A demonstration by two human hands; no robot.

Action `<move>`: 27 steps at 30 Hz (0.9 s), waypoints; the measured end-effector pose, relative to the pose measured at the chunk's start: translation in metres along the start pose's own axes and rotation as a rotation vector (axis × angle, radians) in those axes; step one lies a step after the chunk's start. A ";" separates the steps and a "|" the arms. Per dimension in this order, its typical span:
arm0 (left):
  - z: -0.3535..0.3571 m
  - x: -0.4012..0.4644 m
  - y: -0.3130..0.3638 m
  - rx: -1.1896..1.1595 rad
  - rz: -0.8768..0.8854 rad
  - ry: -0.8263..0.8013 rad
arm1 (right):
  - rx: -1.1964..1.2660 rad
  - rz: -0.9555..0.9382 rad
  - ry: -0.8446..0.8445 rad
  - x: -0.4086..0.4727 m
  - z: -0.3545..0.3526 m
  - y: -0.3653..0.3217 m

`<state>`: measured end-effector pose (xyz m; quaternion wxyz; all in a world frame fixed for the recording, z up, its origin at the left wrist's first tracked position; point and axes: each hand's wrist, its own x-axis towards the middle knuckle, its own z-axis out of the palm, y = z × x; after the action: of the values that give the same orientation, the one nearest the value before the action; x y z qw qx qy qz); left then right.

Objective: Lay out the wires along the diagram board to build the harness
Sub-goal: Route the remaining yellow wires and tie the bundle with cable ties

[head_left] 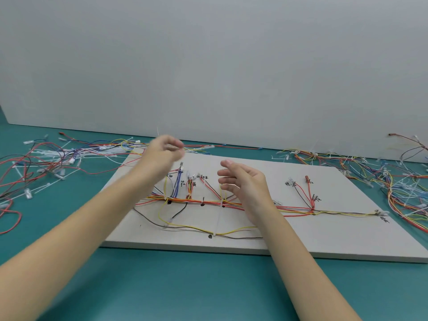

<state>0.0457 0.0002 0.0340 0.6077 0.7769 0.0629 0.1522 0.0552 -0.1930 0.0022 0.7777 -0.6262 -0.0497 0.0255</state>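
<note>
The fingers (228,179) of the right hand (245,181) are spread loosely and gently bent, holding nothing, hovering above the diagram board (324,237). The left hand (165,150) is smeared by motion blur; its fingers curl towards the thumb around what seems to be a thin pale strip (158,132) that pokes up past the knuckles, though the grip itself is hard to make out.

Beneath and between both hands the wire harness (208,202) runs along the board as a bundle of red, orange and yellow strands, with branches climbing to handwritten labels too small to read. The right wrist hides part of the bundle, and the right forearm covers the end of a yellow wire (185,227) looping nearer the person.

Beyond the left fingers lies a tangle of loose wires (46,158) on the teal table (185,286), cut off by the frame edge. Far to the right of the right fingers another wire heap (393,181) is likewise cropped.
</note>
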 end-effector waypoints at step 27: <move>0.053 -0.035 -0.028 0.004 0.264 -0.191 | 0.143 -0.065 0.052 -0.004 -0.001 -0.005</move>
<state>0.0318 -0.0515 -0.0095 0.5843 0.7904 -0.0975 0.1560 0.0517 -0.1958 0.0066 0.8219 -0.5675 -0.0480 -0.0126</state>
